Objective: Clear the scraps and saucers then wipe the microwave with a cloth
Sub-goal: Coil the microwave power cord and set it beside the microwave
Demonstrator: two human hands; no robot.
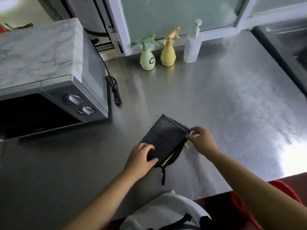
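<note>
Counter (216,100): a broad stainless steel worktop is seen from above, brushed and dully reflective, with a bright glare patch at the right edge.
Microwave (49,77): a boxy silver oven stands at the left, its top covered by a marble-patterned sheet, its door dark and glossy, with two round metal dials at the right of the front. A black cord (113,90) is coiled just beside it.
Bottles: three are lined up at the back by the frosted window: a green spray bottle (147,59), a yellow spray bottle (168,54) and a clear pump bottle (191,47), all smooth plastic.
Cloth (163,138): a dark grey cloth is lying folded on the counter, right of the microwave and near the front edge. A yellow trim and a small hanging loop are visible at its near end.
Handling: the cloth is judged light, soft and limp, so it would be best gathered by a folded edge or bunched in the palm.
Left hand (141,158): the near corner of the cloth is gripped, fingers curled over it.
Right hand (201,140): the far right corner is pinched between thumb and fingertips.
Saucers and scraps: none can be seen.
</note>
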